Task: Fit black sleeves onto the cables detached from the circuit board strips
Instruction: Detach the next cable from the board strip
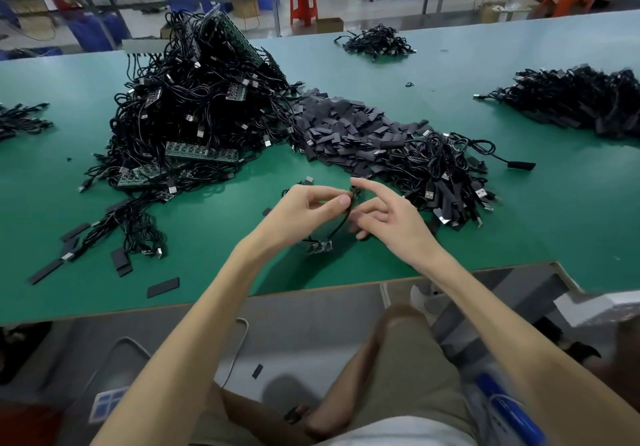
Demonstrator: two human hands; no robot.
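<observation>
The left grip [304, 206] is clamped on a thin black cable [343, 221], thumb and forefinger pinching it near its upper end; the right grip [391, 217] is apart, fingers loosely spread and forefinger stretched out just beside that pinch, and it appears to hold nothing. Taking the heap of black sleeves [346, 127] as the mark: both grips hover over the green counter [207, 231] on the near side of the heap, close to its front edge; the cable hangs from the pinch away from the heap and towards the person, its long axis running near to far with a slight slant, and it ends in a small board piece [318, 247] lying on the counter; the big tangle of cables and circuit board strips [194, 99] lies to the left of the heap and touches it. No sleeve is on this cable yet; the heap lies beyond and to the right of the pinch, so the free right grip is the nearer one, and it would likely reach forward for a sleeve while the left keeps the cable steady.
</observation>
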